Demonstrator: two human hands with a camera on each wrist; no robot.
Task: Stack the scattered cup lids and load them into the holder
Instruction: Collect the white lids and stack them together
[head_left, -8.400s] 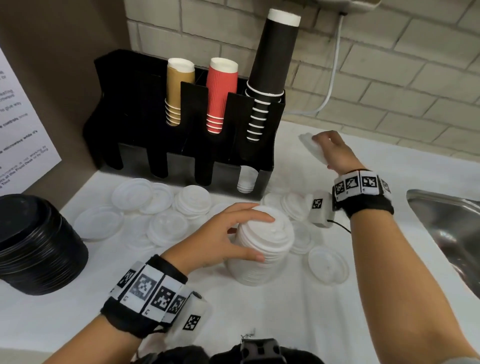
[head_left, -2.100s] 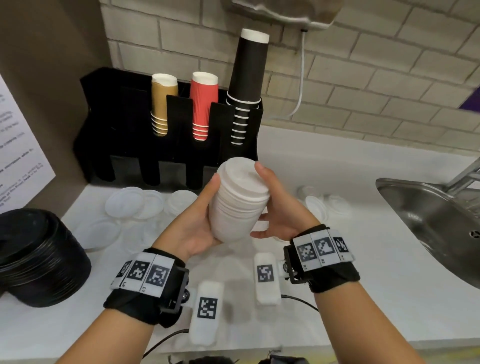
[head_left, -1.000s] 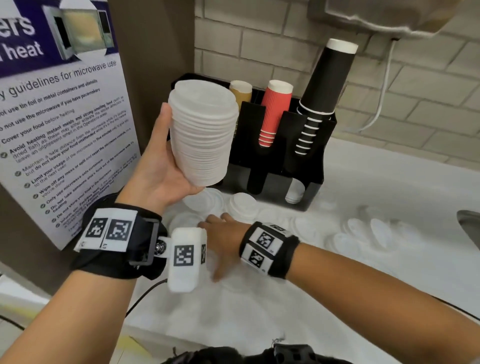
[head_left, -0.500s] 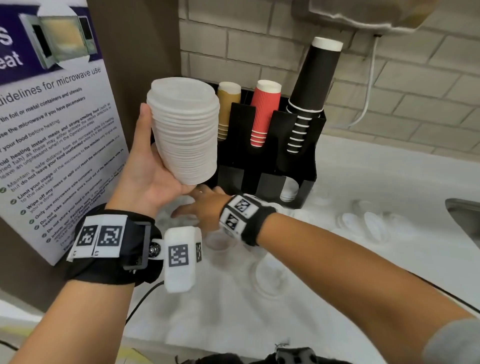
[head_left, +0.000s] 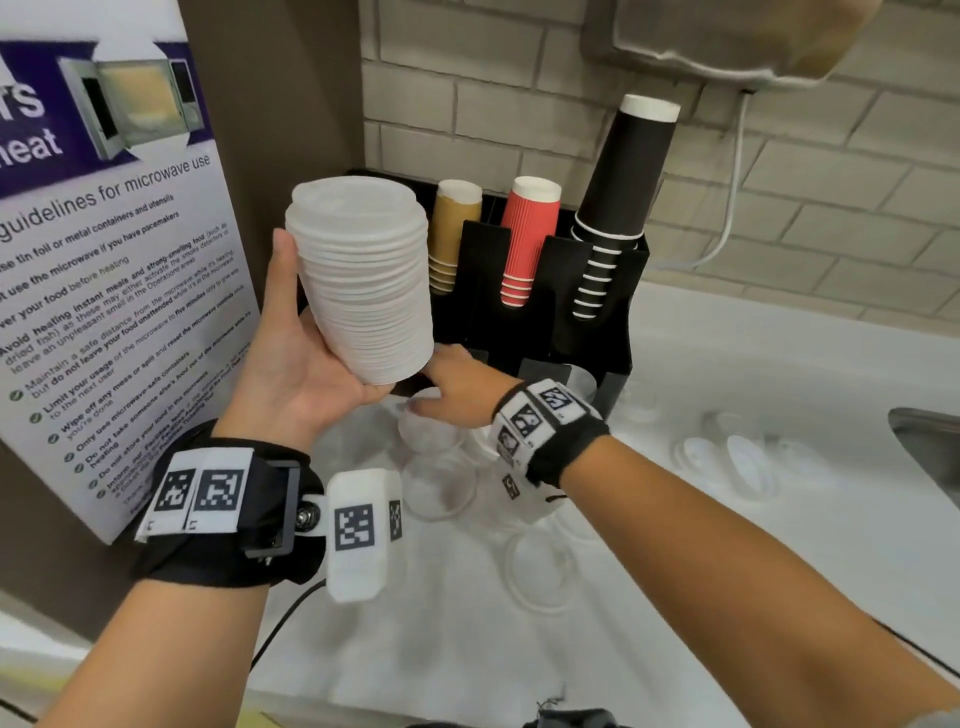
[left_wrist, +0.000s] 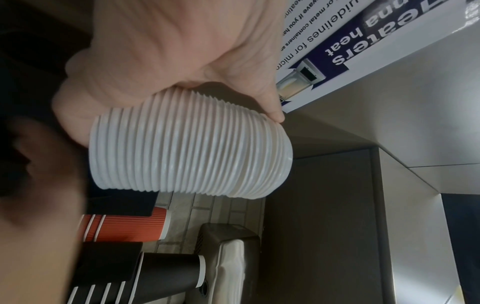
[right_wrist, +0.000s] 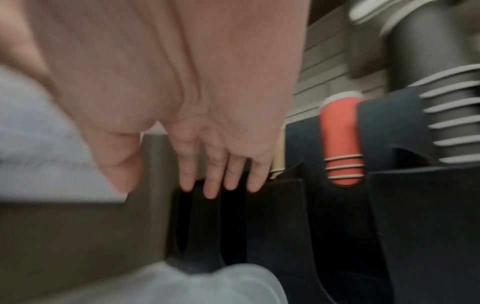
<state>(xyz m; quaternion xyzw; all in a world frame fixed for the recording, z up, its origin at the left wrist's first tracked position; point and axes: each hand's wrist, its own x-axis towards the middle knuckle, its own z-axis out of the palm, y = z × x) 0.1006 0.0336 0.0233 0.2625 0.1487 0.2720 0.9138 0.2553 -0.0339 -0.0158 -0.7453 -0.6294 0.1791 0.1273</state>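
My left hand (head_left: 311, 364) grips a tall stack of white cup lids (head_left: 363, 280) from the side and holds it raised in front of the left end of the black holder (head_left: 587, 332). In the left wrist view the thumb and fingers wrap the stack (left_wrist: 192, 144). My right hand (head_left: 457, 387) reaches under the stack towards the holder's lower left slot (right_wrist: 197, 222). Its fingers (right_wrist: 215, 185) are straight and hold nothing, though that view is blurred. Loose clear lids (head_left: 436, 483) lie on the white counter below the hands, and more lids (head_left: 727, 462) lie to the right.
The holder carries tan cups (head_left: 457, 228), red cups (head_left: 530, 239) and black cups (head_left: 623, 197). A microwave poster (head_left: 104, 260) stands at the left. A steel sink (head_left: 930, 447) is at the right edge, and a wall dispenser (head_left: 727, 36) hangs above.
My right hand let go of the stack and has moved under it towards the holder's base. My left hand alone has lifted the stack up and to the left.
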